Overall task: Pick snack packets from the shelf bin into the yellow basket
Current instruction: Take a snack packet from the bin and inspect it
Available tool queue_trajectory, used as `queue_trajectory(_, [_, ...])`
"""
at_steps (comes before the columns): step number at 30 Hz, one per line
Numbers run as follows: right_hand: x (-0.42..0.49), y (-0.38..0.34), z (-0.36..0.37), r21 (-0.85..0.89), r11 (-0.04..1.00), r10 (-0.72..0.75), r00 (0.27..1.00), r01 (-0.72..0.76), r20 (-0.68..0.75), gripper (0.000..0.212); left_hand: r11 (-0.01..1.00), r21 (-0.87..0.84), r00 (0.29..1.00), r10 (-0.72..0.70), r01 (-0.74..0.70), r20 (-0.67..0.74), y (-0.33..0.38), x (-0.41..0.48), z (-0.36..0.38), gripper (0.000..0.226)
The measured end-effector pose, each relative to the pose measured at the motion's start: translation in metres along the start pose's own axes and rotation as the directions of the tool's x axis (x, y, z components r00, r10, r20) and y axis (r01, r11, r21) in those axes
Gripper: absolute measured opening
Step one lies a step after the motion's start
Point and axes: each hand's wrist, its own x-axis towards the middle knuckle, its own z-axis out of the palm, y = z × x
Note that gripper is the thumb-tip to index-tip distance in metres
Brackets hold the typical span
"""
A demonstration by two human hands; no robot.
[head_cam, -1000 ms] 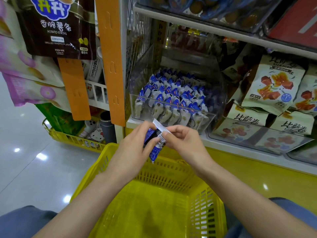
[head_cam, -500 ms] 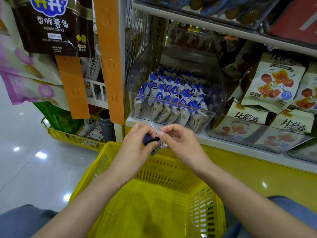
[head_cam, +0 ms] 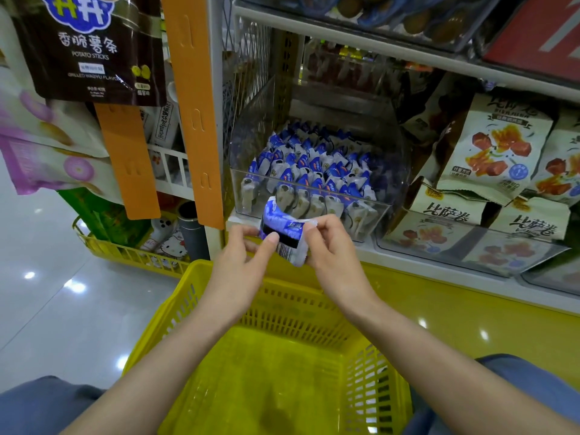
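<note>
Left hand (head_cam: 241, 262): pinched the left end of one blue-and-white snack packet (head_cam: 284, 233). Right hand (head_cam: 332, 246): pinched its right end, so the packet hung between both, above the yellow basket (head_cam: 194, 277). Beyond the hands, the shelf bin (head_cam: 373, 215) held many packets (head_cam: 314, 171). No packet was visible in the basket; task judged barely begun.

cut off by the bottom edge: near side of the yellow basket (head_cam: 292, 312) and both forearms. covered in part by the thumb of the left hand (head_cam: 241, 268) and the fingertips of the right hand (head_cam: 332, 252): both ends of the snack packet (head_cam: 282, 227). cannot read its small print. blurred behind the clear front of the shelf bin (head_cam: 392, 158): labels of the packets inside. cropped at the top edge: the dark potato sticks bag (head_cam: 91, 54).
</note>
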Motion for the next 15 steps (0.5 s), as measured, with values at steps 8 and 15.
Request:
queue_trajectory(8, [-0.003, -0.003, -0.004, 0.085, 0.994, 0.058, 0.983, -0.074, 0.172, 0.021, 0.982, -0.033, 0.982, 0.189, -0.188, 0.007, -0.002, 0.004, -0.005, 0.047])
queue_trajectory(15, [0.004, 0.003, -0.008, 0.037, 0.988, 0.144, 0.987, -0.147, 0.076, 0.006, 0.864, 0.250, 0.900, 0.423, -0.436, 0.108, -0.010, 0.001, -0.005, 0.058])
